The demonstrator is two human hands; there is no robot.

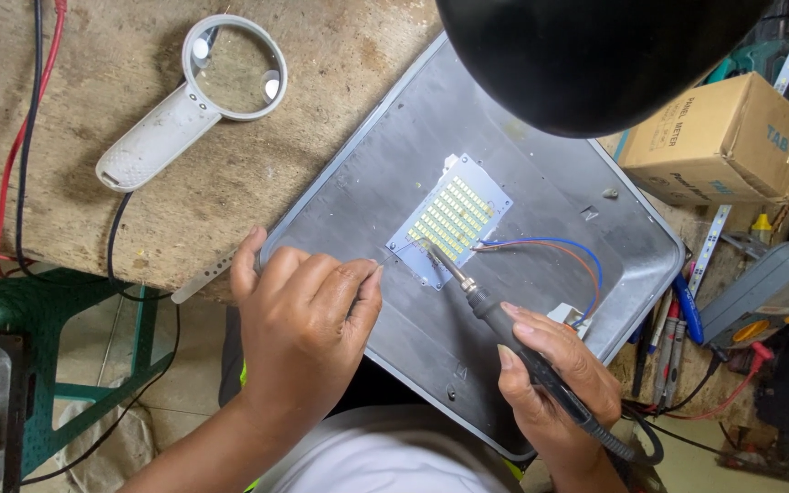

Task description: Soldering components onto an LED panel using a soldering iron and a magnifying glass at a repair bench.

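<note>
The right hand (554, 374) is clamped pen-style around a soldering iron (495, 315), its tip angled up-left onto the LED board (454, 219). The left hand (308, 324) is curled, fingertips pinched on thin solder wire (394, 256) near the tip. The board lies in a grey metal housing (522, 164) on the tabletop (340, 55); a magnifying glass (198, 91) lies beyond.

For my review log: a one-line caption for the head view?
Right hand holds soldering iron to LED board in grey metal housing; left hand feeds solder wire.

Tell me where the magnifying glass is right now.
In the head view, the magnifying glass lies upper left on the wooden bench, left of the grey metal tray and above the left hand.
</note>
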